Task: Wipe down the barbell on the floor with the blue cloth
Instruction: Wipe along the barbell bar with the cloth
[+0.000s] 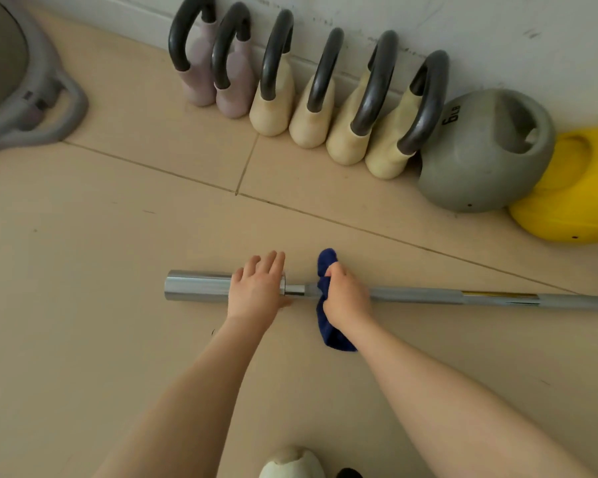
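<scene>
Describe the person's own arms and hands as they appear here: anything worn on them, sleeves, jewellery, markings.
Both forearms are bare for all their visible length; no sleeve shows. The left hand and the right hand wear no gloves, and no watch, bracelet or ring is visible. No tattoos or other markings can be made out.

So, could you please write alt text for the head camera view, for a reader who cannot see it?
A person's right hand grips a blue cloth wrapped over a steel barbell lying on a beige tiled floor, while the left hand rests flat on the bar's thick sleeve end. Kettlebells stand in a row along the wall behind.
</scene>
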`<state>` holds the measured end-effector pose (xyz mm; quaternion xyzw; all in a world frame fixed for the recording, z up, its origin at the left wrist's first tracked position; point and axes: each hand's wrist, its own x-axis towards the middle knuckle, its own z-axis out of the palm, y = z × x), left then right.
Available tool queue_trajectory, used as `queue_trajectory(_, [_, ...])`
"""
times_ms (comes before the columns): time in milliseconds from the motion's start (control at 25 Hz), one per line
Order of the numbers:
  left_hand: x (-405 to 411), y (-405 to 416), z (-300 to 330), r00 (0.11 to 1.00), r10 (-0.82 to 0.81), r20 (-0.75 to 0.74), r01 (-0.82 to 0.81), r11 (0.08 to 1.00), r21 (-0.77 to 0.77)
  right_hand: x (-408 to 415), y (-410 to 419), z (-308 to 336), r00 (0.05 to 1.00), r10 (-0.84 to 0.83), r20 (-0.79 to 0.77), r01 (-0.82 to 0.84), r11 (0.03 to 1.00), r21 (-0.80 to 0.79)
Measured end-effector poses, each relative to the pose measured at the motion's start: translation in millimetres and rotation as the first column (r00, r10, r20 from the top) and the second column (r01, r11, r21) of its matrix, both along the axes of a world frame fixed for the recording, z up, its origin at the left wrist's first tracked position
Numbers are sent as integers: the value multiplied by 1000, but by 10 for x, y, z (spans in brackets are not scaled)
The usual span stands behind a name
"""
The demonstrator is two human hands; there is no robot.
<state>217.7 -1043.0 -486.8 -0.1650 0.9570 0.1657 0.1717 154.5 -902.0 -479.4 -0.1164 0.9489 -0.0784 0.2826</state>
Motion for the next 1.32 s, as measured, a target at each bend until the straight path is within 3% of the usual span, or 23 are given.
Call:
queue_trajectory(40, [-34,28,23,997,69,-21,-69,998,-3,11,2,-19,998,-49,-34,49,999,-5])
queue_trajectory(120, [-71,96,32,981,159,-115,-161,987,-14,105,-65,-57,992,90,-91,-91,996,-7])
queue_trajectory(200, [-81,151,12,973,90,-212,-111,990,-91,135,-113,-78,968,219,-126,-229,970,-75])
queue_trajectory(280, [-22,173,-29,978,14,-210,-40,992,-121,-35,-56,-83,957,271,-104,-279,958,-71])
queue_trajectory(360, [58,218,-112,995,-13,-99,3,995,-104,-263,107,-98,982,154,-114,-156,988,-13])
queue_trajectory(440, [57,228,-166,992,-8,-125,-8,992,-122,-329,177,-124,984,85,-159,-72,994,80])
queue_trajectory(600, [-116,212,-108,988,37,-153,-50,996,-78,-35,-169,-106,943,294,-159,-304,952,-45])
queue_trajectory(720, [-160,138,-175,986,-23,-165,-5,986,-169,-210,-3,-91,857,417,-302,-459,885,-81])
queue_trajectory(880, [-219,198,-73,998,15,-61,-24,988,-150,-476,208,-140,985,67,-162,-66,998,8])
queue_trajectory(960, [-242,218,-62,999,-16,-37,9,984,-180,-332,-13,-128,976,144,-163,-146,989,0])
queue_trajectory(1080, [-255,218,8,998,-60,34,66,972,-225,-192,-27,-78,941,316,-119,-332,931,-150])
queue_trajectory(1160, [-265,186,69,997,-51,61,62,977,-204,-372,255,-67,974,209,-90,-222,959,-174])
queue_trajectory(1320, [-432,188,152,994,-84,70,96,976,-194,-689,826,-35,984,44,-171,-24,993,115])
